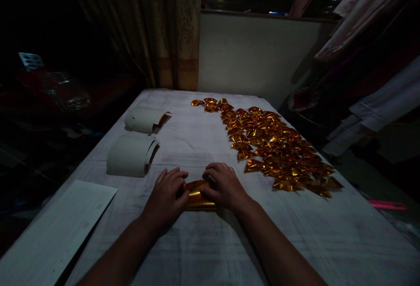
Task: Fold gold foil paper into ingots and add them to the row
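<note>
A sheet of shiny gold foil paper [197, 194], curved into a roll or fold, lies on the cloth-covered table between my two hands. My left hand [169, 194] grips its left end, thumb on the near side and fingers over the far side. At the right end my right hand [225, 185] holds it too, the thumb pressed on top and the fingers curled behind. To the right of my hands spreads a pile of folded gold foil pieces [272, 141] with pointed ends.
Two curled stacks of pale paper [126, 154] stand at the left, the farther paper stack [141, 119] behind. A flat white board [65, 229] lies at the near left. Beyond the table are a curtain [173, 27], hanging clothes [387, 97] and a pink handle [387, 205].
</note>
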A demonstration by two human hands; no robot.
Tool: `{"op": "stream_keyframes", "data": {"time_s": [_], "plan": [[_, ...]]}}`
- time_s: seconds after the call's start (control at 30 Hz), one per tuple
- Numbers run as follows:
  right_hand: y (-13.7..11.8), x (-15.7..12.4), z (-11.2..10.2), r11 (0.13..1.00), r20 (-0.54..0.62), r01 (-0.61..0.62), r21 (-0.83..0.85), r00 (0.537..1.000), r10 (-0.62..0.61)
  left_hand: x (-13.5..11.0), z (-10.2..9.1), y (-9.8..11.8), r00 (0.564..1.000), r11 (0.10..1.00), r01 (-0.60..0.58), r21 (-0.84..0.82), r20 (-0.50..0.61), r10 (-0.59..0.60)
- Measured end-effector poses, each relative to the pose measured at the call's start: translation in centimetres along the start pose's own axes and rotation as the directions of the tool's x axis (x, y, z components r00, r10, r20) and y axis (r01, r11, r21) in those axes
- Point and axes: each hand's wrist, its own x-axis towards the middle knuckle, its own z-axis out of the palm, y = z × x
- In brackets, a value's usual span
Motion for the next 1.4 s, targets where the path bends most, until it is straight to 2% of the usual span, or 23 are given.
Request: {"op": "stream_keyframes", "data": {"time_s": [0.2, 0.57, 0.8, 0.93, 1.03, 1.2, 1.27, 1.4], "plan": [[-0.6, 0.2, -0.2, 1.000, 0.074, -0.002, 0.013, 0.997, 0.001, 0.0, -0.6, -0.4, 0.998, 1.000, -0.014, -0.024, 0.057, 0.015], [-1.6, 0.4, -0.8, 1.000, 0.159, -0.021, 0.000, 0.987, 0.021, 0.0, -0.4, -0.8, 0.998, 1.000, -0.025, 0.010, 0.058, 0.025], [-2.0, 0.9, -1.2, 0.997, 0.193, 0.058, 0.044, 0.979, -0.065, 0.0, -0.4, -0.7, 0.999, 1.000, -0.020, -0.015, 0.035, 0.020], [-2.4, 1.1, -2.0, 0.998, 0.276, -0.051, 0.048, 0.961, 0.035, -0.1, -0.4, -0.7, 1.000, 0.999, -0.020, -0.042, 0.018, 0.021], [-2.5, 1.0, -2.1, 0.982, 0.273, -0.145, 0.121, 0.956, 0.107, 0.2, -0.7, -0.5, 1.000, 0.993, 0.022, -0.117, -0.005, -0.023], [-2.4, 1.1, -1.7, 0.946, 0.215, -0.208, 0.250, 0.964, 0.155, 1.0, -1.2, 0.1, 0.987, 0.934, 0.120, -0.336, -0.062, -0.149], [-2.3, 1.2, -1.8, 0.929, 0.207, -0.224, 0.293, 0.964, 0.167, 1.1, -1.3, 0.4, 0.970, 0.878, 0.170, -0.448, -0.082, -0.229], [-1.8, 1.2, -2.1, 0.871, 0.232, -0.266, 0.413, 0.956, 0.182, 1.3, -1.4, 1.0, 0.924, 0.712, 0.255, -0.655, -0.052, -0.378]]}}
